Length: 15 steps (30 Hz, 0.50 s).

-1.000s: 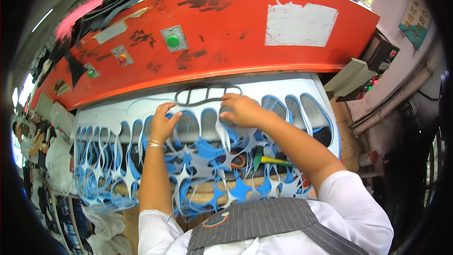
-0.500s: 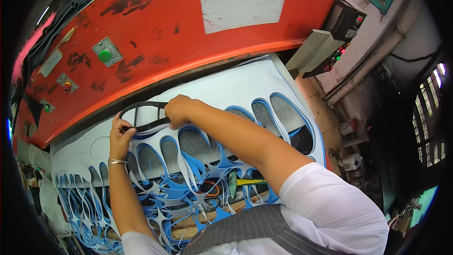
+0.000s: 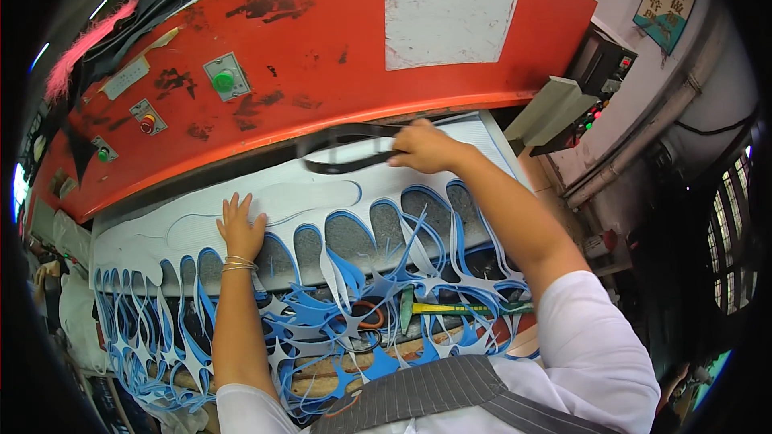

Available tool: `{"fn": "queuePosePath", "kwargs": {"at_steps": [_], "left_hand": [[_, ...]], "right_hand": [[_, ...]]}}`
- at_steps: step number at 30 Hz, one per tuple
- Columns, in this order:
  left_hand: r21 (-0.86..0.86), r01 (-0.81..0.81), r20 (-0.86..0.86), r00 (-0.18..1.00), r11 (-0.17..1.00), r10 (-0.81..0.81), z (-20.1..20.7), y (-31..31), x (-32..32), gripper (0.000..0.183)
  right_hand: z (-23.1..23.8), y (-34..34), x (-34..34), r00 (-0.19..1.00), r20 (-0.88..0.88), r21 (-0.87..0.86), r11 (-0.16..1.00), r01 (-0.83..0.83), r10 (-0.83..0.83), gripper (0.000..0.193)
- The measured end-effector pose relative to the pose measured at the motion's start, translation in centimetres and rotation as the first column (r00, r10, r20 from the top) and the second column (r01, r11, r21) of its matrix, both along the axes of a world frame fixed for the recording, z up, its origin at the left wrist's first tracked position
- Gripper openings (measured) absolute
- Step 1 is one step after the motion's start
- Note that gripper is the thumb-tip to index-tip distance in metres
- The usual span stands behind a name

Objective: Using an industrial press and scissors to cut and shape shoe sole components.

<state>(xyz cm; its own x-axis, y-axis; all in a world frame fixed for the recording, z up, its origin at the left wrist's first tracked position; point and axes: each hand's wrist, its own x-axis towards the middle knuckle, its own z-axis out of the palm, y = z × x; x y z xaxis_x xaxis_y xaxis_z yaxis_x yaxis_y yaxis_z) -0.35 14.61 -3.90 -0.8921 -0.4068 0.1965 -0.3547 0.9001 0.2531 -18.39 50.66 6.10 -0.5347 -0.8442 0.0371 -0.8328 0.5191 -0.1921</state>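
Note:
My right hand grips one end of a black sole-shaped cutting die, an open frame with crossbars, blurred by motion. It holds the die raised over the far part of a white ribbed sheet with a blue underside. Flat on the sheet, to the left, rests my left hand, fingers spread and holding nothing. Between the hands a sole-shaped piece lies outlined by a cut in the sheet. Along the near edge run several sole-shaped openings, showing a grey board underneath.
A red machine beam with a green button spans the far side. Blue and white offcut strips hang at the near edge. Among them lie a hammer with a yellow-green handle and orange-handled scissors. A control box stands right.
The die has left the sheet, moving right and upward in my right hand. My left hand has let go of it and now lies flat on the sheet. A cut sole outline shows there.

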Motion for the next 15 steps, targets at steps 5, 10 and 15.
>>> {"fn": "queuePosePath", "kwargs": {"at_steps": [5, 10, 15], "left_hand": [[0.186, 0.523, -0.337, 0.829, 0.832, -0.446, 2.4, 5.4, -4.7, 0.03], [0.222, 0.536, -0.132, 0.844, 0.815, -0.519, 0.9, 8.9, -8.2, 0.037], [0.138, 0.418, -0.024, 0.908, 0.898, -0.419, -0.5, 10.5, -8.9, 0.042]], "right_hand": [[-4.2, 4.5, 2.3, 0.946, -0.031, 0.156, 0.933, 0.325, -0.324, 0.031], [-2.7, 4.5, 6.2, 0.91, 0.051, 0.215, 0.895, 0.391, -0.41, 0.036], [-3.1, 9.8, 3.3, 0.978, 0.208, 0.08, 0.997, 0.001, -0.018, 0.028]]}}
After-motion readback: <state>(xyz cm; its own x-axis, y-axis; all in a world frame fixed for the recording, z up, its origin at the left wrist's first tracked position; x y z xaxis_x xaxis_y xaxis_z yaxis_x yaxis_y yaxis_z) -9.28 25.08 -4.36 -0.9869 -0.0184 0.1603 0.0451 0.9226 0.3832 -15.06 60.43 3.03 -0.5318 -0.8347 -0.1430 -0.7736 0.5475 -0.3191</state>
